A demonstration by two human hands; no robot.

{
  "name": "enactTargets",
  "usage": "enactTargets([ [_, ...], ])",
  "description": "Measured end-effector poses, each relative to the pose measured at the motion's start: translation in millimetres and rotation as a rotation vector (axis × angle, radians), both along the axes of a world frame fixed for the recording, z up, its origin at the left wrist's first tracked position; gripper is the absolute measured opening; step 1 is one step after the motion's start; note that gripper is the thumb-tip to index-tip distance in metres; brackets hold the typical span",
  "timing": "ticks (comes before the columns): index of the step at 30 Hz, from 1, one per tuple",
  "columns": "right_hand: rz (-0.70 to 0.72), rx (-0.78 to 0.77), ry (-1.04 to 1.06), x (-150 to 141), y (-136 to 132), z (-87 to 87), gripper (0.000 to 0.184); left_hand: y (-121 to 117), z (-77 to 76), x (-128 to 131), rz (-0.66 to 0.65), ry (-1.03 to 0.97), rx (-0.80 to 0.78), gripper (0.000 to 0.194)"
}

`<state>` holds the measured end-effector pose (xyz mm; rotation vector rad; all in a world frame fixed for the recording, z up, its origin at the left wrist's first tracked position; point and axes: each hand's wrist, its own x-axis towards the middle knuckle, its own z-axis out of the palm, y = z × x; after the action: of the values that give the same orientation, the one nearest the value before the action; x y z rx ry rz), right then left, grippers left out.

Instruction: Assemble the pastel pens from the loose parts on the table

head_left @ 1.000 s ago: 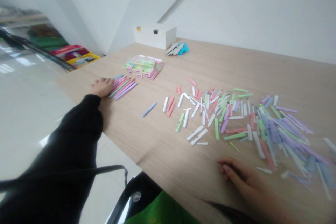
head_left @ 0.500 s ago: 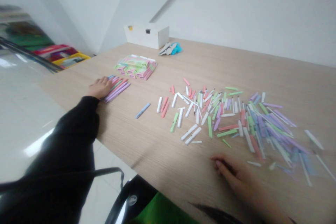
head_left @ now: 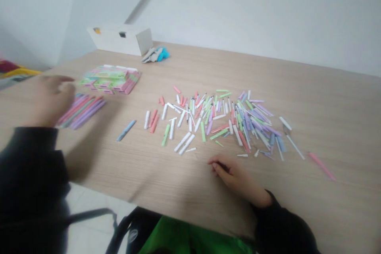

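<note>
My left hand (head_left: 49, 99) is blurred and raised at the left, fingers apart, just over a neat row of pastel pink, purple and green pens (head_left: 80, 111). Behind it lies a stack of pink and green packets in clear plastic (head_left: 110, 79). My right hand (head_left: 230, 174) rests on the wooden table (head_left: 312, 87), fingers curled, just below a loose scatter of pastel and white pen parts (head_left: 214, 119). A dark shape shows between its fingers, too small to name. A lone blue pen (head_left: 126, 130) lies apart, and a pink pen (head_left: 321, 166) lies at the right.
A white box (head_left: 120, 39) and a crumpled grey and blue item (head_left: 155, 54) stand at the far edge, against a white wall. A green and black bag (head_left: 190, 238) sits below the near table edge. Colourful items show at far left.
My left hand has lifted off the pen row and moved left. The view has swung, shifting everything left in the picture. My right hand stays curled near the scatter.
</note>
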<state>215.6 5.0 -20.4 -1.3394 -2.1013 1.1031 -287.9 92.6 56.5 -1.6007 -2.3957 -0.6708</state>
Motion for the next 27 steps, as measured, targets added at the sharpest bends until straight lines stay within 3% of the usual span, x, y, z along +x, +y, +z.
enactTargets([
  [2,0.013,0.005,0.009,-0.8,-0.4,0.4,0.021,5.5,1.8,43.3,-0.141,-0.073,-0.050,0.056],
  [4,0.020,-0.003,0.028,0.1,-0.3,-0.3,0.021,10.7,-3.9,82.6,-0.317,-0.113,-0.208,0.051],
  [7,0.021,-0.028,0.046,3.6,0.7,-2.3,0.020,11.3,-15.2,113.3,-0.373,-0.099,-0.298,0.038],
  [13,0.043,0.012,-0.001,3.0,-1.7,-0.4,0.019,-17.7,-21.8,88.4,-0.104,-0.124,-0.304,0.044],
  [15,0.072,0.020,-0.004,0.1,-4.1,1.6,0.020,-25.4,-33.1,80.7,-0.125,-0.123,-0.427,0.050],
  [17,0.100,0.031,-0.006,-2.1,-5.9,2.6,0.021,-29.5,-48.5,79.4,-0.219,-0.125,-0.542,0.044],
  [19,0.120,0.044,-0.009,-2.6,-6.6,2.2,0.021,-31.4,-59.7,83.3,-0.238,-0.130,-0.501,0.033],
  [21,0.116,0.057,-0.002,-1.7,-6.5,1.0,0.022,-33.4,-60.3,92.4,-0.225,-0.152,-0.396,0.026],
  [25,0.087,0.086,0.019,0.4,-6.3,1.7,0.021,-45.5,-39.0,130.2,-0.280,-0.238,-0.194,0.035],
  [27,0.086,0.091,0.026,0.6,-6.6,4.0,0.022,-58.5,-30.9,152.9,-0.381,-0.379,0.049,0.039],
])
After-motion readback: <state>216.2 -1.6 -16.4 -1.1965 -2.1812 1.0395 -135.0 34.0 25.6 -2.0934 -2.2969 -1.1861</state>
